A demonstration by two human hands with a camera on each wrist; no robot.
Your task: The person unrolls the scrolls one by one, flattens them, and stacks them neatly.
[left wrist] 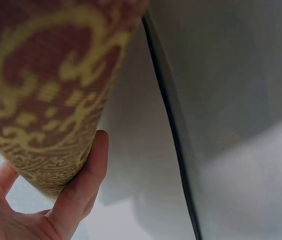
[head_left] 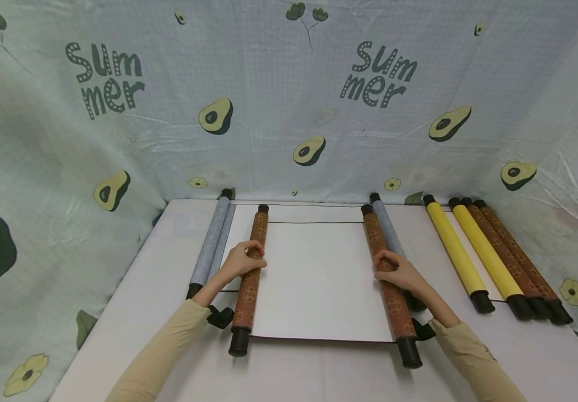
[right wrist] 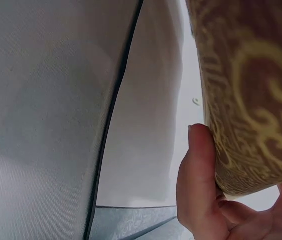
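Observation:
A partly unrolled scroll lies across the middle in the head view, its blank white sheet (head_left: 319, 279) spread between two brown patterned rolls with black end caps. My left hand (head_left: 242, 259) grips the left roll (head_left: 249, 293) near its middle, thumb on the inner side. My right hand (head_left: 400, 273) holds the right roll (head_left: 396, 307) the same way. In the left wrist view, fingers (left wrist: 83, 182) curl round the brown-and-gold roll (left wrist: 56, 75). The right wrist view shows the thumb and fingers (right wrist: 198, 165) against the other roll (right wrist: 255, 95).
Under and behind the brown scroll lies a blue-grey one, with a left roll (head_left: 211, 240) and a right roll (head_left: 388, 223). To the right are a yellow pair (head_left: 454, 245) and a brown pair (head_left: 520, 262) of rolls on the white table (head_left: 289, 374). A printed sheet (head_left: 268, 67) hangs behind.

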